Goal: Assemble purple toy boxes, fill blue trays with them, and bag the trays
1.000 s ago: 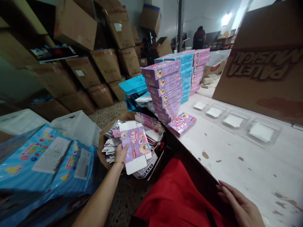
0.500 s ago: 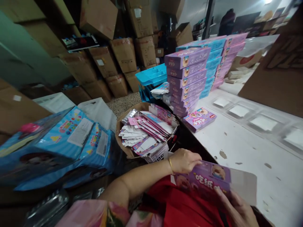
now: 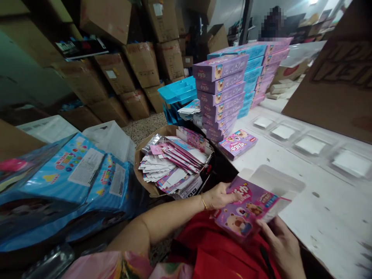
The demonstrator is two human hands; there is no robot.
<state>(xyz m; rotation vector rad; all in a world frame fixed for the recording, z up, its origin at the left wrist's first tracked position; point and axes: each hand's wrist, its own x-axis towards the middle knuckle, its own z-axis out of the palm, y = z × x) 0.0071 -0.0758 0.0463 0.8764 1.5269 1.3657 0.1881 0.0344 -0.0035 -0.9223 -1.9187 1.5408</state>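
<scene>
A purple carton (image 3: pixel 250 205) printed with cartoon animals is held over my red lap, its white flaps spread apart toward the white table (image 3: pixel 319 209). My left hand (image 3: pixel 222 195) grips the carton's left edge. My right hand (image 3: pixel 283 248) holds it from below on the right. A brown box (image 3: pixel 145 182) full of flat cartons (image 3: pixel 174 162) stands on the floor just left of my left hand. A finished purple box (image 3: pixel 236 143) lies on the table beyond.
Stacks of purple boxes (image 3: pixel 217 97) and blue boxes (image 3: pixel 250 77) rise at the table's far left. Clear trays (image 3: pixel 309 145) lie in a row beside a big brown carton (image 3: pixel 334 85). Blue packages (image 3: pixel 72 182) lie at my left. A person stands far back.
My left hand lifted a flat carton from the floor box and carried it right to my lap. My right hand took hold too, and the carton is now spread into a box shape.
</scene>
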